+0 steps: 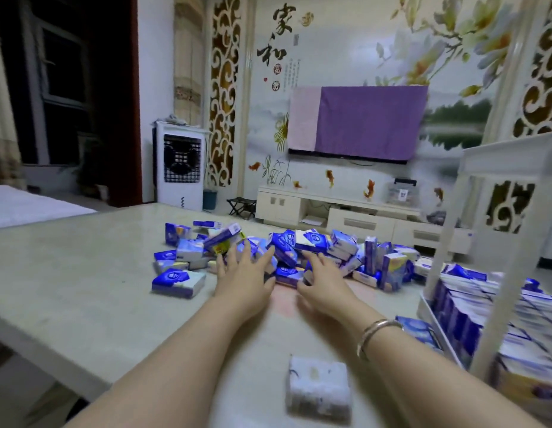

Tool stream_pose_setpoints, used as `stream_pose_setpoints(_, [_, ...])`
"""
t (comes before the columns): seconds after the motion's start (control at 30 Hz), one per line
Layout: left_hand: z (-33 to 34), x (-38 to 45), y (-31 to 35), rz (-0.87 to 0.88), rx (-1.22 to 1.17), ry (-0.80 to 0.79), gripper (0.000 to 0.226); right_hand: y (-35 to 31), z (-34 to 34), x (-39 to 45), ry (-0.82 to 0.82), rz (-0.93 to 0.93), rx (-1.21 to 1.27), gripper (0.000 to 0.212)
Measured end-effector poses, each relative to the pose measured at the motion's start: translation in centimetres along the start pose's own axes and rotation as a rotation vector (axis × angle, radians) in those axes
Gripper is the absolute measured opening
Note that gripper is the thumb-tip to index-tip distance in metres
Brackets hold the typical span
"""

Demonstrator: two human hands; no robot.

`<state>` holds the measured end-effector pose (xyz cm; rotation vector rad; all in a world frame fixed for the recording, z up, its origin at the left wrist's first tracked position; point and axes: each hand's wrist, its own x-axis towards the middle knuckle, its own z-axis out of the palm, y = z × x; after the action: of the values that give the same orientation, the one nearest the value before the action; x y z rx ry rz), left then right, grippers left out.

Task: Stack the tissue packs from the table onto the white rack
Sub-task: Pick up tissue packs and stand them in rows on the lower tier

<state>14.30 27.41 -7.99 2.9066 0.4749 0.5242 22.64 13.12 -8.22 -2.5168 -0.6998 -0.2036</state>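
Observation:
A loose heap of blue-and-white tissue packs [315,245] lies across the far middle of the pale table [83,273]. My left hand [242,270] reaches into the near edge of the heap, fingers spread and straight, holding nothing. My right hand [322,274] is at the heap beside it, fingers curled down onto a flat pack [288,274]; whether it grips the pack is unclear. The white rack [497,230] stands on the table at the right, its lower tray [430,313] packed with several rows of upright packs [484,307].
One pack [178,282] lies apart at the heap's left. A pale pack [319,387] sits close to me between my forearms. Another blue pack [418,330] lies against the rack's tray. The table's left edge [37,344] drops to the floor.

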Motion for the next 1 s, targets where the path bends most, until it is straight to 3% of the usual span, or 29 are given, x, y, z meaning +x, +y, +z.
stream_pose_setpoints(0.17, [0.8,0.9,0.2,0.058,0.085,0.052,0.039,0.7,0.2,-0.4,0.007,-0.013,0.002,0.046])
stream_pose_setpoints(0.33, [0.6,0.1,0.3,0.083,0.058,0.135,0.032,0.5,-1.0,-1.6,0.116,0.016,0.174,0.024])
stream_pose_setpoints(0.47, [-0.2,-0.6,0.5,-0.011,-0.312,0.238,0.042,0.3,-1.5,-2.2,0.143,0.101,0.456,0.037])
stream_pose_setpoints(0.6, [-1.7,-0.5,1.5,-0.066,-1.011,0.196,0.042,0.4,-1.5,-2.5,0.115,0.192,0.719,0.028])
stream_pose_setpoints(0.67, [-2.6,-0.6,1.9,-0.047,-1.168,0.173,0.045,0.3,-1.8,-2.5,0.105,0.160,0.790,0.025])
stream_pose_setpoints(0.77, [-2.7,-1.1,2.1,0.029,-1.179,0.053,0.036,-0.3,-2.7,-2.7,0.048,0.221,0.969,0.020])
stream_pose_setpoints(1.0, [-1.4,-1.3,2.1,0.109,-0.792,-0.072,0.063,-1.3,-3.2,-2.7,-0.085,0.285,1.089,0.036])
